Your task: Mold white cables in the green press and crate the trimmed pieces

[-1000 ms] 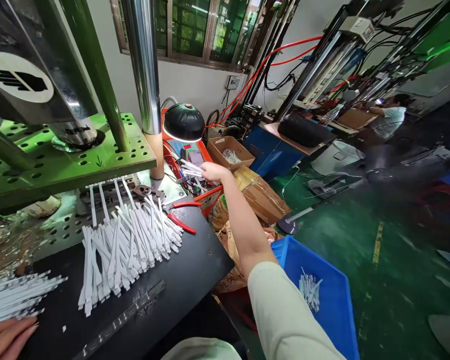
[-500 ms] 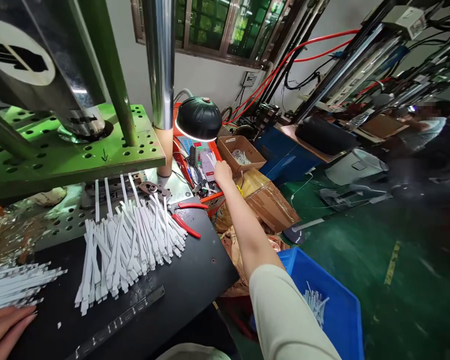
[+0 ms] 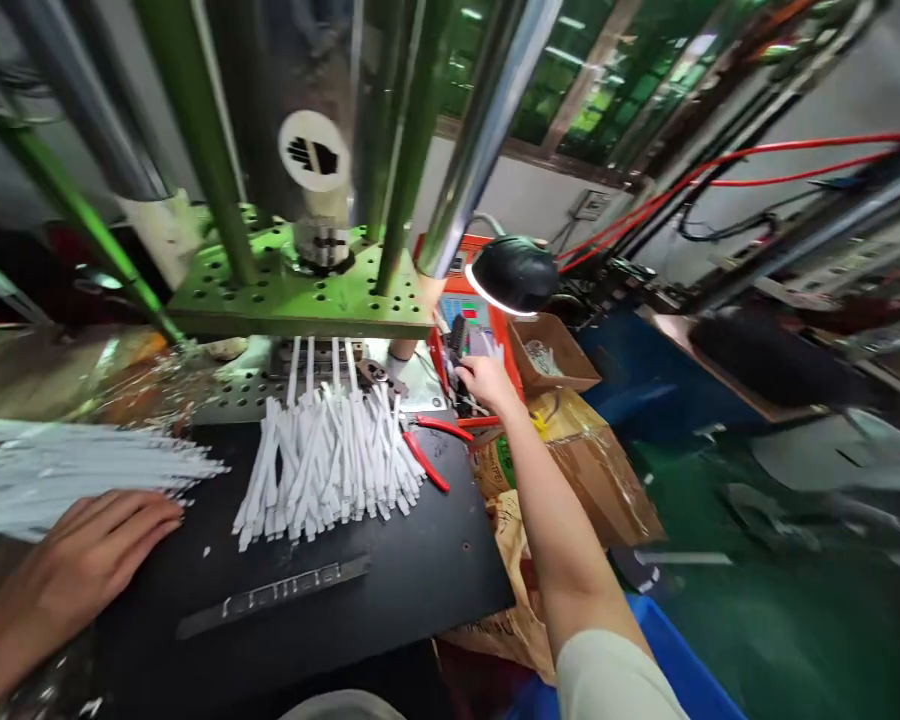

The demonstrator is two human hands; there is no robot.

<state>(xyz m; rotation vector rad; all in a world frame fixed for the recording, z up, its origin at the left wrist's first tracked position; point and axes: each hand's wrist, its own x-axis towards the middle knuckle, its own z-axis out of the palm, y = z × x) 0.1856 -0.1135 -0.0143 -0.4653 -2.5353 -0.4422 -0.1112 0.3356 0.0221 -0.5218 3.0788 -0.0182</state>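
My left hand (image 3: 109, 548) lies at the left of the black work surface, its fingers stretched out over the near edge of a pile of white strips (image 3: 75, 470). My right hand (image 3: 487, 382) reaches to a red tray beside the machine, its fingers curled among small dark items. What it grips, if anything, I cannot make out. A black brush (image 3: 457, 335) stands just behind it. Between the hands, a second heap of white strips (image 3: 330, 465) lies fanned out. Several strips run from there under the green press plate (image 3: 300, 322). Red-handled pliers (image 3: 427, 464) lie at the heap's right.
A black lamp (image 3: 516, 272) hangs above the tray. Cardboard boxes (image 3: 596, 465) stand to the right, with a blue bin (image 3: 664, 650) below. A flat strip with clear pieces (image 3: 274, 597) lies near the table's front. Metal columns (image 3: 487, 140) rise beside the press.
The view has swung left, showing more of the press and my left hand. My right hand has shifted within the tray toward the dark items near the brush.
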